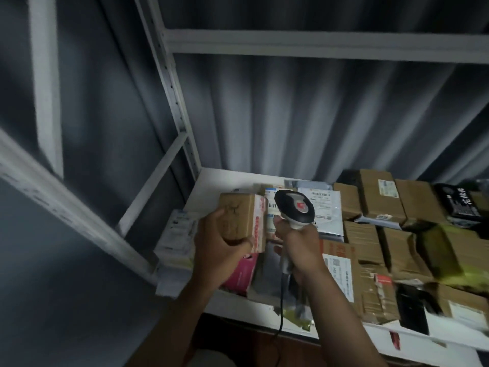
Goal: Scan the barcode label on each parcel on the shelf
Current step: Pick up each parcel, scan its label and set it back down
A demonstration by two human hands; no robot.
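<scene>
Left hand (215,246): bare — no glove, ring or watch visible.
Right hand (299,245): bare, likewise unadorned.
Forearms: uncovered to the frame's lower edge — no sleeve in view.

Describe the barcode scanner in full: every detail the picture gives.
The barcode scanner is a handheld, pistol-shaped unit that looks like plastic: a black rounded head with a light grey top panel bearing a red mark, on a pale grey handle. The right hand grips the handle, holding the scanner upright above the shelf, its head tilted away towards the parcels at the back. A dark cable runs down from the handle's base past the shelf edge. It sits just right of the small brown box held in the left hand.
</scene>
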